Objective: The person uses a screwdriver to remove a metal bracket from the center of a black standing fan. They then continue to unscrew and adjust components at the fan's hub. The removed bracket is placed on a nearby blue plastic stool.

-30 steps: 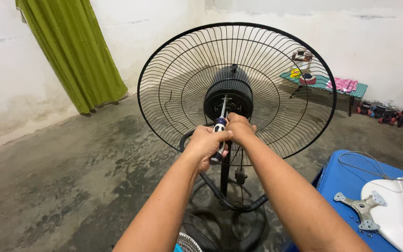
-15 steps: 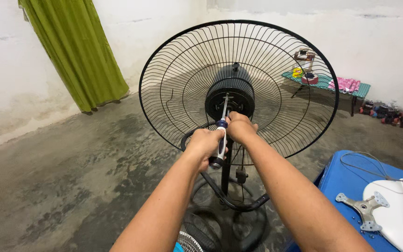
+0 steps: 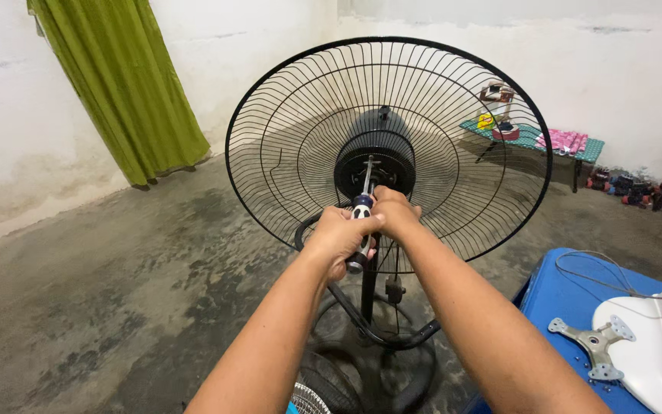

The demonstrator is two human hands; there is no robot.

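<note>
A: Where is the screwdriver (image 3: 362,218)?

B: Dead centre of the frame, its metal shaft pointing up and away into the round black motor hub (image 3: 375,170) of the fan. The tip meets the hub face, so the tool lines up straight with whatever fastener sits there; the fastener itself is too small to make out.

A: And the hands?

B: The left hand (image 3: 340,239) is wrapped around the dark handle, fingers (image 3: 354,228) closed tight on it. The right hand (image 3: 392,215) sits just beside, touching the left, curled shut about the upper handle near the blue collar, likely steadying the shaft so it does not slip off.

A: Why is the hub so easy to reach?

B: Only the rear wire guard (image 3: 389,149) stands around the hub, filling the middle and upper part of the frame; no blades or front grille show on it, so both arms reach straight in.

A: Anything round about?

B: A black stand (image 3: 368,287) runs down below the hands to the concrete floor (image 3: 116,291). At lower right, a blue desk (image 3: 568,295) carries a white fan body (image 3: 657,345) and a grey metal bracket (image 3: 593,345). A green curtain (image 3: 128,84) hangs at upper left.
</note>
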